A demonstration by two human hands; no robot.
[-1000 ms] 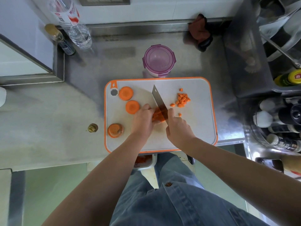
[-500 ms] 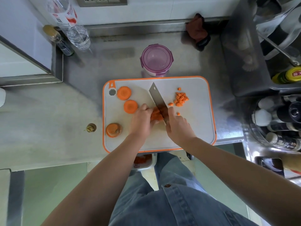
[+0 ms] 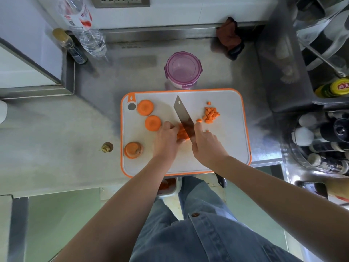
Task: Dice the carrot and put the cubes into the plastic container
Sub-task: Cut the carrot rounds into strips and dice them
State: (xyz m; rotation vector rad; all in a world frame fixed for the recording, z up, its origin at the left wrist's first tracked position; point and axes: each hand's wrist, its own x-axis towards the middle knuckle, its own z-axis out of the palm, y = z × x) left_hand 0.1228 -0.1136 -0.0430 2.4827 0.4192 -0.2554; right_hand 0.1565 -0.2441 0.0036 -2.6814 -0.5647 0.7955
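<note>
Two hands: left hand (image 3: pixel 166 140) and right hand (image 3: pixel 206 146), both working over the white plastic cutting board with orange rim (image 3: pixel 226 148).
Left fingers: curled and pressed together, pinching down the orange carrot strips (image 3: pixel 182 134) so nothing rolls; tips tucked back, clear of the edge.
Right fingers: wrapped round the steel rectangular-bladed knife (image 3: pixel 184 118) at the handle, one finger laid along the blade's side, likely for steering.
Blade: on the strips, just beside the left fingertips, tip pointing away from both hands.
Step (judged): cross-cutting strips into cubes; well short of done.
Rounds: two flat orange carrot rounds, one (image 3: pixel 145 107) far beyond the left knuckles, one (image 3: pixel 153 123) just beside them; parked clear of the blade.
Stub: one thick orange carrot stub (image 3: pixel 132 149), left of the left wrist.
Cubes: one pile of small orange carrot cubes (image 3: pixel 210 114) beyond the right fingertips, a few strays nearby; exact number too small to tell.
Container: one round clear plastic container with purple rim (image 3: pixel 182 69), off the board, beyond the knife tip; no cubes seen inside; lid on or off, cannot tell.
</note>
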